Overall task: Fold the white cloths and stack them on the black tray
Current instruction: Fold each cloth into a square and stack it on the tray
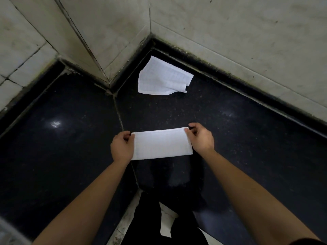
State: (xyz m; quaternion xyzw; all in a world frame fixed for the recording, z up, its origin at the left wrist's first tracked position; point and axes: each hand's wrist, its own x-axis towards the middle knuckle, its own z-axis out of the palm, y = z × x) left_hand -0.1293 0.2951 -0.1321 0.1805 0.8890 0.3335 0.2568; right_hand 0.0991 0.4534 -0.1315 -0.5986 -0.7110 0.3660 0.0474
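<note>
Dark counter: we pinch the folded cloth at centre frame, left hand and right hand gripping its ends.

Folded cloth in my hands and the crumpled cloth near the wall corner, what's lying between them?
Nothing lies between the folded cloth and the crumpled cloth: only a bare stretch of black surface, as the head view shows.
</note>
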